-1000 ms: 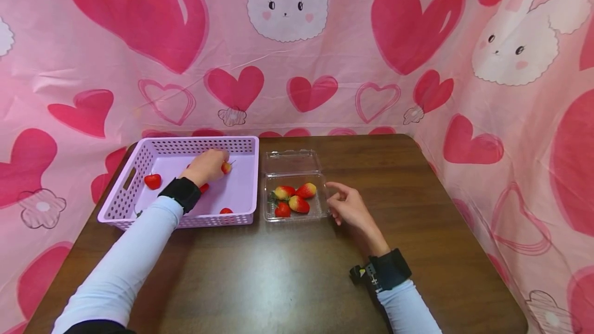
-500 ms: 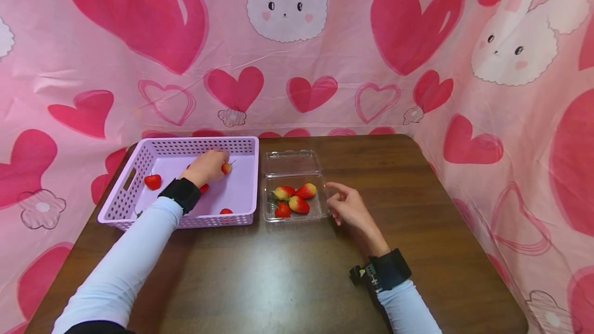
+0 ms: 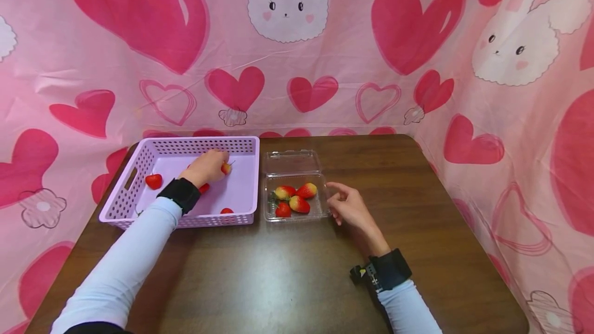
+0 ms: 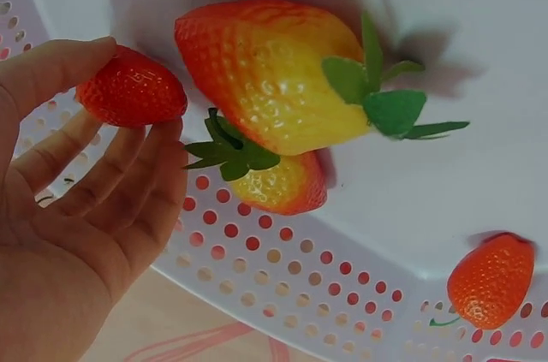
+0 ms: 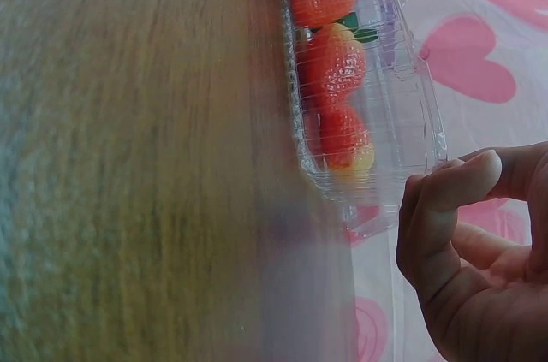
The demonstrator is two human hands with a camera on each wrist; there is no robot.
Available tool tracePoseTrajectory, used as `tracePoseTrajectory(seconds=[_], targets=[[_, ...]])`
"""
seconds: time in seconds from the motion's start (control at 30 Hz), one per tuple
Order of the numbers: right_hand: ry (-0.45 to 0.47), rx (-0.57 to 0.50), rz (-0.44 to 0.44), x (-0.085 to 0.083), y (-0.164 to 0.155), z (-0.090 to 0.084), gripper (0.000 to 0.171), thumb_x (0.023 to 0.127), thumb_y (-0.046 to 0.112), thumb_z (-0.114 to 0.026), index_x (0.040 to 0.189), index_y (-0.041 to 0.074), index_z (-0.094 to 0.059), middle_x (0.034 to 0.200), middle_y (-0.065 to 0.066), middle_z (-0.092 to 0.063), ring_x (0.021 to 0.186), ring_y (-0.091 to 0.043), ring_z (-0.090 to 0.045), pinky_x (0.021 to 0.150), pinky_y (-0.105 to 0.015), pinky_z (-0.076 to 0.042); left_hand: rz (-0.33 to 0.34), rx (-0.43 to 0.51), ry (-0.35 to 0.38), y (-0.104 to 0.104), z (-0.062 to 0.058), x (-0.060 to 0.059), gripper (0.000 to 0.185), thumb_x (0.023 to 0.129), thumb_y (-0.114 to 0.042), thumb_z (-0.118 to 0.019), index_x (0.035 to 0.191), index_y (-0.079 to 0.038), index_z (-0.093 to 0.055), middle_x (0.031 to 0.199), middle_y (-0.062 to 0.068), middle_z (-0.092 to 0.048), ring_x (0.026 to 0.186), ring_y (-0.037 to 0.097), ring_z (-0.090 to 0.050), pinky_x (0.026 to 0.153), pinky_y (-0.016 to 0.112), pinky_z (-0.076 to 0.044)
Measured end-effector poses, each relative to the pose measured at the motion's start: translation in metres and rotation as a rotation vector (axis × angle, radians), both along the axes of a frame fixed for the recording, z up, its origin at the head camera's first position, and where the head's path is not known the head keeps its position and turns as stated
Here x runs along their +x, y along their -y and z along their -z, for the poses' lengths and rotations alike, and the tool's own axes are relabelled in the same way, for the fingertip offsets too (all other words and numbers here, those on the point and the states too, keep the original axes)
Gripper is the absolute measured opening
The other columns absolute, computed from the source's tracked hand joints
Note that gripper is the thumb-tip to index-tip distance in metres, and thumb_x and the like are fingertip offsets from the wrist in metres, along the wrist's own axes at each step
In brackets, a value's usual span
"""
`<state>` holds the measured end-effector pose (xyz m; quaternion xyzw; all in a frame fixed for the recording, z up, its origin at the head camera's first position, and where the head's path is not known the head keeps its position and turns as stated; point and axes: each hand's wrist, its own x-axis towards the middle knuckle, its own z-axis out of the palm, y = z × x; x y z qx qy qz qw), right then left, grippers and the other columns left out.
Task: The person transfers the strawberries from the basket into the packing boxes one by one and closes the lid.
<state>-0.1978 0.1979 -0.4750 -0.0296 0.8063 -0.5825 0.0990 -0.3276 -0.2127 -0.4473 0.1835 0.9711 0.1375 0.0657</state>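
My left hand [image 3: 205, 167] reaches into a purple basket [image 3: 254, 179]. In the left wrist view its thumb and fingers pinch a small red strawberry [image 4: 133, 88]. Beside it lie a large red-and-yellow strawberry [image 4: 274, 71] with green leaves, a smaller red-and-yellow strawberry [image 4: 287, 184] and an orange-red strawberry [image 4: 491, 281]. On the table, a clear plastic clamshell box [image 3: 320, 213] stands with its lid raised, several strawberries [image 3: 299, 204] inside. My right hand [image 3: 352, 210] is at the box's right side, fingers loosely bent. Its index fingertip appears to touch the rim.
The basket and box stand side by side on a brown wooden table [image 3: 278, 282]. Another red fruit [image 3: 153, 181] lies at the basket's left, and one [image 3: 226, 211] by its front wall. A pink heart-patterned cloth [image 3: 287, 55] hangs behind the table and at its sides.
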Motion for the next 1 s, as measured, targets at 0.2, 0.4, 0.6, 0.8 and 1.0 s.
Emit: tracePoseTrajectory(seconds=[0.2, 0.4, 0.6, 0.8, 1.0], targets=[[0.000, -0.002, 0.006, 0.002, 0.000, 0.000, 0.050, 0.102, 0.003, -0.062, 0.150, 0.000, -0.052, 0.070, -0.009, -0.058, 0.049, -0.019, -0.052, 0.048, -0.029, -0.050, 0.034, 0.012, -0.034, -0.003, -0.003, 0.001, 0.016, 0.089, -0.007, -0.075, 0.099, 0.000, -0.066, 0.090, 0.017, -0.061, 0.090, 0.038, -0.057, 0.081, 0.048, -0.047], [-0.014, 0.005, 0.006, 0.001, 0.000, 0.002, 0.048, 0.101, 0.001, -0.061, 0.148, 0.000, -0.054, 0.069, -0.010, -0.058, 0.049, -0.019, -0.052, 0.048, -0.028, -0.051, 0.046, 0.016, -0.044, -0.006, -0.010, 0.003, 0.017, 0.090, -0.005, -0.075, 0.103, 0.001, -0.066, 0.093, 0.019, -0.063, 0.089, 0.039, -0.058, 0.083, 0.049, -0.049], [-0.023, 0.006, 0.013, 0.000, 0.001, 0.001, 0.047, 0.100, 0.000, -0.061, 0.147, -0.001, -0.055, 0.069, -0.010, -0.058, 0.048, -0.019, -0.052, 0.048, -0.028, -0.051, 0.043, 0.020, -0.042, -0.008, -0.019, 0.006, 0.026, 0.088, -0.007, -0.079, 0.110, 0.002, -0.067, 0.101, 0.021, -0.065, 0.094, 0.039, -0.058, 0.087, 0.051, -0.051], [-0.020, 0.011, 0.011, 0.001, 0.001, 0.002, 0.047, 0.100, 0.000, -0.061, 0.147, 0.000, -0.055, 0.069, -0.009, -0.058, 0.048, -0.019, -0.052, 0.048, -0.028, -0.050, 0.070, 0.011, -0.067, -0.008, -0.020, 0.007, 0.026, 0.088, -0.008, -0.078, 0.108, 0.002, -0.065, 0.097, 0.019, -0.063, 0.090, 0.038, -0.057, 0.082, 0.050, -0.050], [-0.019, 0.001, 0.013, 0.000, 0.001, 0.003, 0.048, 0.100, -0.001, -0.060, 0.148, -0.001, -0.055, 0.068, -0.010, -0.057, 0.048, -0.018, -0.051, 0.047, -0.028, -0.050, 0.085, 0.023, -0.088, -0.008, -0.021, 0.009, 0.028, 0.087, -0.010, -0.079, 0.109, 0.001, -0.066, 0.099, 0.019, -0.064, 0.092, 0.038, -0.058, 0.085, 0.052, -0.052]])
